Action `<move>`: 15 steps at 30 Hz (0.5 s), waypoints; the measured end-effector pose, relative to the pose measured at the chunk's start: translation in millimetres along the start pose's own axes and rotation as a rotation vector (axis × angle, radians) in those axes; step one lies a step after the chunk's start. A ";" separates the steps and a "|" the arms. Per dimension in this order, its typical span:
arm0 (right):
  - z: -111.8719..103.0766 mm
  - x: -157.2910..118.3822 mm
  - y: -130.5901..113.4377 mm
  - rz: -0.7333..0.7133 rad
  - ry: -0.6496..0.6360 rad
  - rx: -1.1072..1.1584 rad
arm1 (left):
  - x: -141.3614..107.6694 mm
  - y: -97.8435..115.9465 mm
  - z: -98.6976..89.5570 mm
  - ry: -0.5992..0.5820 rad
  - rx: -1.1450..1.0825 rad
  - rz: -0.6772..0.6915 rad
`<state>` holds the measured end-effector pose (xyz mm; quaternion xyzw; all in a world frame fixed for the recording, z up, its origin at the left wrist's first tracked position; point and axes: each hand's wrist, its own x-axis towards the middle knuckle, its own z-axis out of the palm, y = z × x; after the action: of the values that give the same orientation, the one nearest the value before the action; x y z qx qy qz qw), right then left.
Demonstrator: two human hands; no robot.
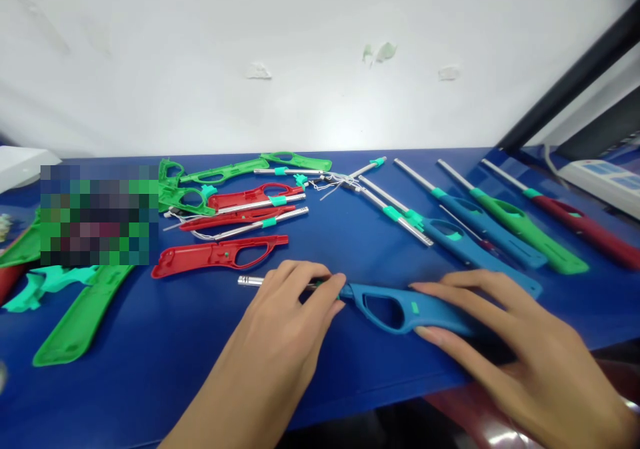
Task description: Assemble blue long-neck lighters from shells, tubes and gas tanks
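A blue lighter body (385, 306) with a finger loop lies low over the table, its metal tube (249, 280) pointing left. My left hand (295, 309) pinches around the tube where it meets the body, hiding that joint. My right hand (510, 336) holds the handle end between thumb and fingers. Just behind my right hand lies another blue lighter (475, 252) with its tube. A red half shell (215, 256) lies open side up beyond my left hand.
Green (525, 232), blue and dark red lighters (585, 226) lie at the right. Red and green shells, metal tubes (395, 216) and white wires (335, 181) spread across the back. Green shells (85, 316) and teal pieces (55, 279) are at left. A white device (605, 179) sits far right.
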<state>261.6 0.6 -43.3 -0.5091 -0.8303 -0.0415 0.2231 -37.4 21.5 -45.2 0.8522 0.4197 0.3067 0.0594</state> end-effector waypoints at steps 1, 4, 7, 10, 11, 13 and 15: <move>0.3 0.4 -0.6 -0.002 -0.003 0.000 | -0.2 -0.4 0.4 0.000 -0.002 0.007; 0.3 1.0 -2.4 0.016 0.003 0.005 | -0.8 -1.2 1.2 0.008 0.005 0.027; -0.2 1.3 -4.0 0.058 0.021 0.027 | -0.9 -1.4 0.9 -0.005 0.014 0.016; -0.8 2.1 -4.4 0.057 0.022 0.045 | -1.2 -1.2 -0.1 -0.013 0.014 0.024; -0.9 2.4 -4.3 0.058 0.024 0.049 | -1.5 -1.0 -0.4 -0.012 0.013 0.026; -1.1 3.3 -4.0 0.061 0.028 0.052 | -2.2 -0.5 -0.7 -0.015 0.011 0.018; -1.4 3.9 -4.0 0.067 0.027 0.056 | -2.5 0.2 -0.8 -0.032 0.012 0.005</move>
<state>257.1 1.5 -39.8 -0.5294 -0.8106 -0.0176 0.2496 -38.8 19.3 -45.7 0.8584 0.4183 0.2907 0.0604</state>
